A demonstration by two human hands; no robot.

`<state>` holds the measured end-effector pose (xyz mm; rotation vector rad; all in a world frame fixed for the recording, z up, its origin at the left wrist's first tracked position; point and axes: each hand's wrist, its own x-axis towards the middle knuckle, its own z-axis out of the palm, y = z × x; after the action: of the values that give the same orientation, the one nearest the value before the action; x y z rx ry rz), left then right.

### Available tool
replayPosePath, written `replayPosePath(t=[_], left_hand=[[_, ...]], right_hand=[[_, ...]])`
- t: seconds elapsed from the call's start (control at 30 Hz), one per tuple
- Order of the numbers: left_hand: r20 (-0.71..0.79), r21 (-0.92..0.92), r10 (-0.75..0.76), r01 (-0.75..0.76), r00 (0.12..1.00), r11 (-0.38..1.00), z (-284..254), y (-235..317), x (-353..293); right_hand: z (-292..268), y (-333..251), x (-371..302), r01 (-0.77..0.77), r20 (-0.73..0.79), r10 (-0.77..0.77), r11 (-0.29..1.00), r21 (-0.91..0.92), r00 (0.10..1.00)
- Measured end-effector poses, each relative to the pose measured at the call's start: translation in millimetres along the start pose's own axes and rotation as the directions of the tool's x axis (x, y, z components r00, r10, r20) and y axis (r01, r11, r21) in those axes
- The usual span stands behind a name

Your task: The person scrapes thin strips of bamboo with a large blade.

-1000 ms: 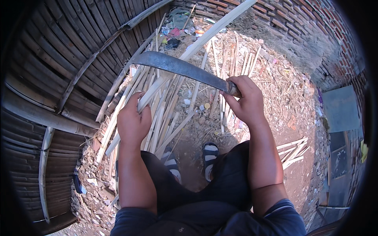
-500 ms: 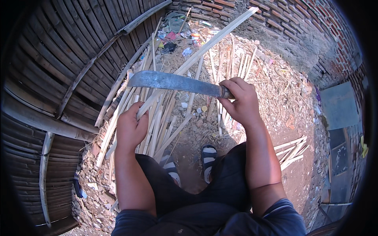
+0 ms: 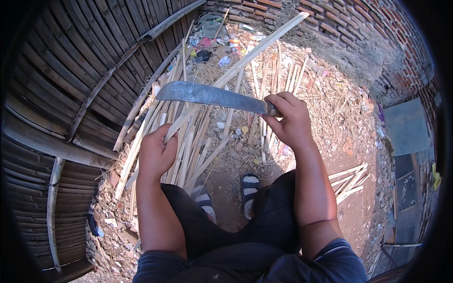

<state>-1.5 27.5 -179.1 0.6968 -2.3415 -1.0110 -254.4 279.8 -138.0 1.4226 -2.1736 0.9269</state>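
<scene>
My right hand [image 3: 289, 117] is closed round the short handle of a machete [image 3: 212, 98]. Its wide, dark grey blade points left and lies across a long pale bamboo strip [image 3: 262, 48], hiding a short piece of it. My left hand [image 3: 158, 150] grips the near end of that strip, just below the blade. From there the strip slants up and away to the right, toward the brick wall. Whether the blade touches the strip or only passes above it, I cannot tell.
Many loose bamboo strips [image 3: 188, 153] lie on the ground ahead and to the left, with a smaller pile [image 3: 350, 181] at the right. A slatted bamboo wall [image 3: 75, 70] closes the left side; a brick wall [image 3: 330, 23] stands at the back. Shavings and litter cover the ground.
The machete blade has shifted slightly to the right and its tip has risen a little. The far end of the strip has dipped slightly. Both hands keep their grip.
</scene>
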Motion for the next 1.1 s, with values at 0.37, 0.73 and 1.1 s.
replayPosePath(t=[0.37,0.73,1.1], left_hand=[[-0.005,-0.02,-0.015,0.015,1.0,1.0,3.4,-1.9,-0.8],[0.117,-0.119,-0.039,0.053,0.992,0.992,1.8,-7.0,-2.8],[0.149,-0.135,-0.055,0.076,0.987,0.988,4.0,-6.5,-2.3]], right_hand=[[0.9,19.7,-5.4,-0.254,-0.132,0.268,0.961,0.11,0.954],[-2.1,21.2,-3.0,-0.165,-0.138,0.176,0.983,0.086,0.975],[3.2,1.3,-0.7,0.026,0.036,-0.03,0.994,0.103,0.999]])
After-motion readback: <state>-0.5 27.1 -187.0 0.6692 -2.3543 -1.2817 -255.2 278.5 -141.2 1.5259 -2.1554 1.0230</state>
